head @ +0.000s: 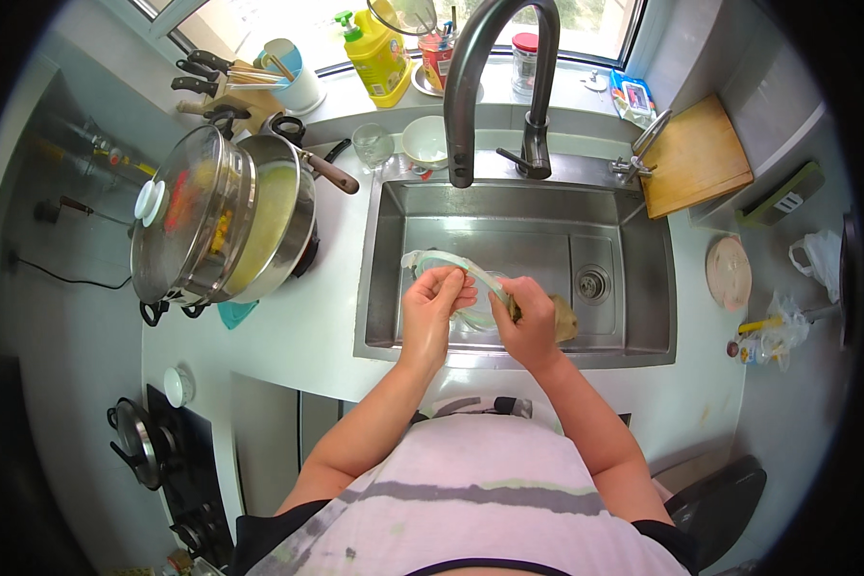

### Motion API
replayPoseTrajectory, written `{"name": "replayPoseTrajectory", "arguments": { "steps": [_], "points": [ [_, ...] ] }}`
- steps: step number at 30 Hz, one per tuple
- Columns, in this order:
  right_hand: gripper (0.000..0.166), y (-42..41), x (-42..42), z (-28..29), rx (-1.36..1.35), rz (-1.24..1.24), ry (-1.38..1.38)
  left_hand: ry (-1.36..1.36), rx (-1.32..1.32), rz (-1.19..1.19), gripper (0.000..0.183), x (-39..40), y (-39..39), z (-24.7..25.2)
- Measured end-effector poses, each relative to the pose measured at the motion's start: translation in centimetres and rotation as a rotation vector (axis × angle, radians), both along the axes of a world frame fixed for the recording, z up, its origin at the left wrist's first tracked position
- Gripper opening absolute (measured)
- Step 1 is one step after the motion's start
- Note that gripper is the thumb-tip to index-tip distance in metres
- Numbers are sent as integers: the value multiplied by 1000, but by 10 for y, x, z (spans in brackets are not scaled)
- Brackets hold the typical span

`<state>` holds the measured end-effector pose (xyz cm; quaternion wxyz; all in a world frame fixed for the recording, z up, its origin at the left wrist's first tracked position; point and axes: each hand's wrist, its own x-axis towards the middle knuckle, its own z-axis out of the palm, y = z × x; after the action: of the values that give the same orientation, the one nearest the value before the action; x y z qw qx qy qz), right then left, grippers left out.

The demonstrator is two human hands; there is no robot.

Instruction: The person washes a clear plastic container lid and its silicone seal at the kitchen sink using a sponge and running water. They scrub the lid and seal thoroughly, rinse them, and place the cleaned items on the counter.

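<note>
Over the stainless steel sink (475,205), both hands are at a pale translucent plastic piece (441,256) with a curved, greenish rim, possibly a lid. My right hand (527,322) grips the right end of its rim. My left hand (432,306) is pinched at the inner side of the rim, thumb against fingertips; the exact contact is partly hidden. A tan-brown soft-looking object (564,320) shows beside and below my right hand; whether that hand also holds it I cannot tell. Below the hands the sink floor is partly covered by the clear part of the piece.
A dark pull-down faucet (463,108) arches over the sink, its drain (591,284) at the right. Stacked steamer pots (187,216) with a glass lid stand left. Behind are a white bowl (425,142) and drinking glass (372,146). A wooden cutting board (697,158) leans right.
</note>
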<state>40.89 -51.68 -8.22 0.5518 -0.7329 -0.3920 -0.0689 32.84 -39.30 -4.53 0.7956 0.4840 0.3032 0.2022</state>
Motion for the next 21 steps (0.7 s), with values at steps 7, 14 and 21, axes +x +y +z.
{"name": "replayPoseTrajectory", "arguments": {
  "steps": [7, 14, 21],
  "points": [
    [26, 0, -2, -3, -14, 24, -118, -22, -174, 10, 11, 2, 4, 1],
    [32, -4, 4, -6, -40, 76, -219, 13, -188, -52, 9, -2, 9, 7],
    [23, 1, 0, -2, -6, 109, -32, 18, -162, -60, 7, -3, 9, -3]
  ]
}}
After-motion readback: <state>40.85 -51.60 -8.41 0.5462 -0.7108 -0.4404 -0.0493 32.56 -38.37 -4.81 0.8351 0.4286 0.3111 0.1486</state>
